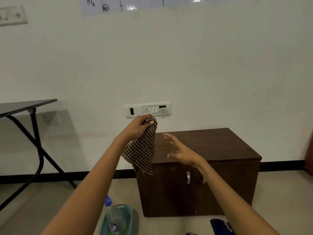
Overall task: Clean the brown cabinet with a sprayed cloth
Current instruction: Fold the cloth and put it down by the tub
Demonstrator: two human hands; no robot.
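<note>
**Two hands raised before one brown cabinet, one cloth held up**

Head view: two bare arms reach forward from the bottom of the frame. The left hand (138, 126) has its grip closed on the top of one brown-and-cream checked cloth (142, 150), which hangs down freely in the air, its lower edge in front of the cabinet's upper left corner. The right hand (179, 150) is empty, its grip open with fingers spread, held in the air above the cabinet top and apart from the cloth.

One low brown cabinet (211, 148) stands on the floor against a pale wall. Its top is bare. Its front shows two doors and two metal handles (188, 177) side by side near the middle; the right forearm partly covers the second.

On the floor, near the cabinet's front left corner, one teal basin (127, 216) holds one clear bottle (111, 216) with a blue cap. One dark blue item (220, 225) lies near the bottom edge; what it is cannot be told.

One socket panel (147, 109) sits on the wall above the cabinet. One dark folding table (25, 106) stands well to the left, with open floor between it and the cabinet.
</note>
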